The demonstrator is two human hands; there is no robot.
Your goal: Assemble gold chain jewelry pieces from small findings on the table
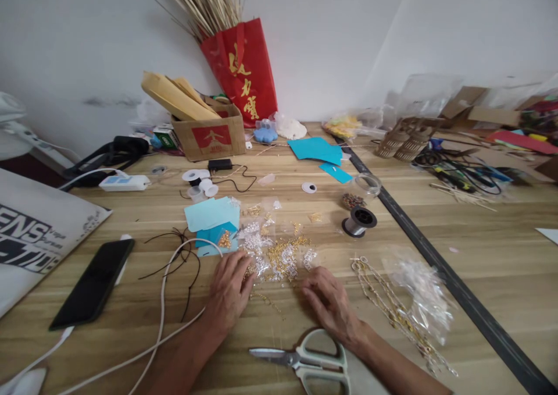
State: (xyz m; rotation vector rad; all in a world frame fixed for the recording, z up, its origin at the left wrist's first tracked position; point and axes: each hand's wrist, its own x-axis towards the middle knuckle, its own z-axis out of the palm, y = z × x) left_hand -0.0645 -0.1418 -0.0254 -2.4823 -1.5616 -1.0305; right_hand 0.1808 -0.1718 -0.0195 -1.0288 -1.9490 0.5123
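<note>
My left hand (229, 284) rests palm down at the left edge of a spread of small beads, fingers loosely bent and the thumb apart. Gold beads (288, 249) and silver beads (255, 241) lie in front of it, some on clear plastic. A short gold chain (267, 302) lies between the hands. My right hand (326, 302) lies on the table with fingers loosely curved, just below a small heap of silver rings (309, 259). Nothing shows in either hand. Scissors (300, 358) with pale handles lie near my right wrist.
Bead chains (383, 302) and clear plastic bags (422, 296) lie to the right. A wire spool (359, 221) stands beyond. Blue cards (213, 213), a white cable (162, 308) and a phone (93, 281) are at left. A dark strip (418, 232) crosses the table.
</note>
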